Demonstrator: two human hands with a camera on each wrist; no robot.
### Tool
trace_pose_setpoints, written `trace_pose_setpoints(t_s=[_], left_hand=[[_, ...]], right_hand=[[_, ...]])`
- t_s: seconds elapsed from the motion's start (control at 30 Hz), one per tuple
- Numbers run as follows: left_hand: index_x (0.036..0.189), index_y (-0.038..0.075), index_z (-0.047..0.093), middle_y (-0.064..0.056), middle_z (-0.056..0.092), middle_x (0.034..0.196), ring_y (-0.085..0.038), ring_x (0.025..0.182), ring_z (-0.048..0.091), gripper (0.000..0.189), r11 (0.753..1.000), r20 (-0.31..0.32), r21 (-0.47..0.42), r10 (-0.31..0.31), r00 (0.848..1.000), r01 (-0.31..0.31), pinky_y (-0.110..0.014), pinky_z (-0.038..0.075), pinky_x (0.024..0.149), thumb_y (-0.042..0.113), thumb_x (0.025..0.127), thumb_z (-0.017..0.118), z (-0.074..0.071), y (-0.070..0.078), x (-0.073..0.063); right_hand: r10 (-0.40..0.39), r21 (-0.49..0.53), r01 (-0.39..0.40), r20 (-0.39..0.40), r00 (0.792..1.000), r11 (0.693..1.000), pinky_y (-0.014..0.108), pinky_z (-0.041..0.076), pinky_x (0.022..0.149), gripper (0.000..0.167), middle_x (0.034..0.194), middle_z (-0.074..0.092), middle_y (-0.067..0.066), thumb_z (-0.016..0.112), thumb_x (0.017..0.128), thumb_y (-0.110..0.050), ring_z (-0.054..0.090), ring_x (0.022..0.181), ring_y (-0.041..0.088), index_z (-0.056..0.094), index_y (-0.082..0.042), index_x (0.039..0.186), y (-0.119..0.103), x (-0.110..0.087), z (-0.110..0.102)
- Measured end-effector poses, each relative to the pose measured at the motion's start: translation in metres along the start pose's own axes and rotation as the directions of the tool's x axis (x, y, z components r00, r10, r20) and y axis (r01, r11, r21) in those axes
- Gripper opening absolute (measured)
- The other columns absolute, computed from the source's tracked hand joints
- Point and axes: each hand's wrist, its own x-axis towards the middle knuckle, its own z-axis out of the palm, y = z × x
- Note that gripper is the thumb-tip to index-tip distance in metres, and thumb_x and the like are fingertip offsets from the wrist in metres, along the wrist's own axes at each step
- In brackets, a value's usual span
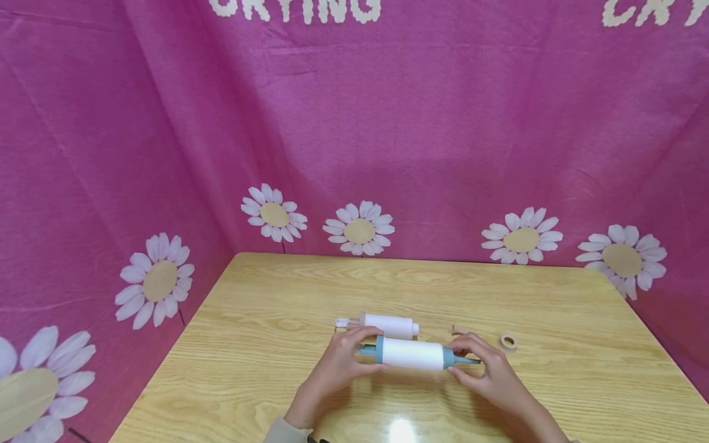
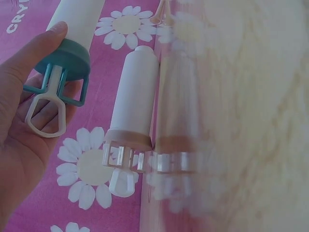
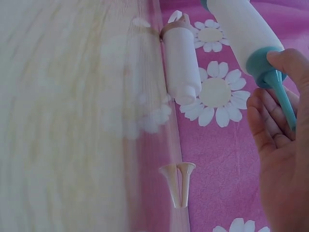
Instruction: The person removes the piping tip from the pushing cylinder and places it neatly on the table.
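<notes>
An icing syringe with a white barrel and teal ends [image 1: 412, 354] is held lengthwise between both hands, above the table. My left hand [image 1: 339, 367] grips its teal collar on the left; in the left wrist view a white ring-shaped plunger handle [image 2: 34, 121] sticks out there. At the other end my right hand [image 1: 492, 373] pinches the teal cap, from which a slim teal nozzle [image 3: 284, 99] points right. Just behind lies a second icing syringe [image 1: 389, 325], white with a beige-pink collar and a white pull handle [image 2: 122, 182].
A beige nozzle [image 3: 185, 183] lies on the wood-grain table [image 1: 266, 295], partly behind the right hand in the head view. Right of it rests a small beige ring [image 1: 508, 342]. A pink cloth with daisies [image 1: 421, 154] hangs around the table's back and left side.
</notes>
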Motion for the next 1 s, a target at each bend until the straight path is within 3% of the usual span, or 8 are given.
trace_pose_setpoints(t_s=[0.1, 0.23, 0.33, 0.4, 0.53, 0.63, 0.83, 1.0], left_hand=[[0.119, 0.008, 0.066, -0.006, 0.07, 0.122, -0.021, 0.112, 0.065, 0.051, 1.0, -0.002, -0.001, -0.009, 1.0, 0.009, -0.036, 0.057, 0.093, 0.025, 0.075, 0.085, -0.0004, -0.0009, -0.001], [0.119, 0.009, 0.066, -0.006, 0.07, 0.121, -0.021, 0.112, 0.065, 0.051, 1.0, -0.016, -0.004, -0.003, 1.0, 0.003, -0.036, 0.057, 0.092, 0.025, 0.075, 0.085, -0.001, -0.002, -0.0023], [0.119, 0.009, 0.066, -0.005, 0.07, 0.121, -0.021, 0.111, 0.066, 0.051, 1.0, -0.022, -0.002, 0.005, 1.0, -0.005, -0.035, 0.056, 0.092, 0.025, 0.074, 0.086, -0.0018, -0.0026, -0.0032], [0.119, 0.009, 0.066, -0.005, 0.07, 0.121, -0.022, 0.11, 0.066, 0.051, 1.0, -0.022, 0.001, 0.005, 1.0, -0.005, -0.035, 0.056, 0.092, 0.026, 0.074, 0.086, -0.0024, -0.0026, -0.0037], [0.118, 0.011, 0.066, -0.004, 0.071, 0.121, -0.021, 0.11, 0.066, 0.051, 1.0, -0.023, 0.012, 0.005, 1.0, -0.005, -0.035, 0.056, 0.092, 0.027, 0.074, 0.086, -0.003, -0.0025, -0.0048], [0.118, 0.012, 0.066, -0.004, 0.071, 0.12, -0.02, 0.109, 0.066, 0.051, 1.0, -0.026, 0.028, 0.007, 1.0, -0.006, -0.033, 0.055, 0.092, 0.027, 0.074, 0.086, -0.0027, -0.003, -0.0054], [0.119, 0.012, 0.067, -0.005, 0.071, 0.121, -0.02, 0.111, 0.066, 0.051, 1.0, -0.005, 0.029, -0.01, 1.0, 0.01, -0.034, 0.056, 0.093, 0.028, 0.075, 0.085, -0.0029, -0.0037, -0.0061], [0.12, 0.009, 0.067, -0.007, 0.072, 0.119, -0.022, 0.104, 0.069, 0.052, 1.0, -0.007, 0.027, 0.008, 1.0, -0.008, -0.029, 0.057, 0.087, 0.026, 0.074, 0.086, -0.0035, -0.0043, -0.0065]], right_hand=[[0.073, 0.112, -0.076, 0.026, 0.997, 0.991, 0.013, 0.052, 0.086, 0.043, 0.108, 0.065, 0.005, 0.078, 0.074, 0.009, 0.056, 0.106, -0.006, 0.063, -0.003, 0.113, -0.0034, 0.0008, 0.0007], [0.222, 0.262, -0.237, 0.085, 0.971, 0.936, 0.014, 0.051, 0.087, 0.033, 0.114, 0.064, 0.002, 0.067, 0.086, 0.007, 0.057, 0.103, -0.003, 0.059, 0.004, 0.118, -0.0072, 0.0008, 0.0013], [0.354, 0.278, -0.382, 0.146, 0.924, 0.881, 0.016, 0.051, 0.085, 0.028, 0.116, 0.062, -0.009, 0.061, 0.093, -0.001, 0.058, 0.102, -0.001, 0.058, 0.002, 0.12, -0.0094, 0.0011, 0.001], [0.443, 0.26, -0.48, 0.19, 0.876, 0.837, 0.018, 0.051, 0.083, 0.026, 0.115, 0.061, -0.014, 0.058, 0.097, -0.008, 0.057, 0.1, -0.001, 0.059, 0.0, 0.121, -0.0103, 0.0019, 0.0007], [0.558, 0.23, -0.621, 0.284, 0.78, 0.75, 0.022, 0.05, 0.082, 0.028, 0.105, 0.064, -0.009, 0.052, 0.101, -0.018, 0.057, 0.094, 0.001, 0.061, 0.003, 0.117, -0.0089, 0.0054, -0.0006], [0.571, 0.209, -0.652, 0.341, 0.747, 0.729, 0.024, 0.047, 0.081, 0.03, 0.093, 0.064, -0.005, 0.049, 0.103, -0.021, 0.057, 0.089, 0.004, 0.063, 0.006, 0.106, -0.0062, 0.0068, -0.0014], [0.537, 0.232, -0.645, 0.392, 0.747, 0.728, 0.023, 0.046, 0.078, 0.03, 0.086, 0.062, -0.002, 0.05, 0.102, -0.021, 0.058, 0.088, 0.008, 0.063, 0.005, 0.095, -0.0043, 0.0061, -0.0013], [0.517, 0.243, -0.632, 0.401, 0.756, 0.736, 0.024, 0.048, 0.077, 0.028, 0.088, 0.064, 0.003, 0.05, 0.102, -0.02, 0.058, 0.089, 0.01, 0.064, 0.004, 0.097, -0.0036, 0.0055, -0.0018]])
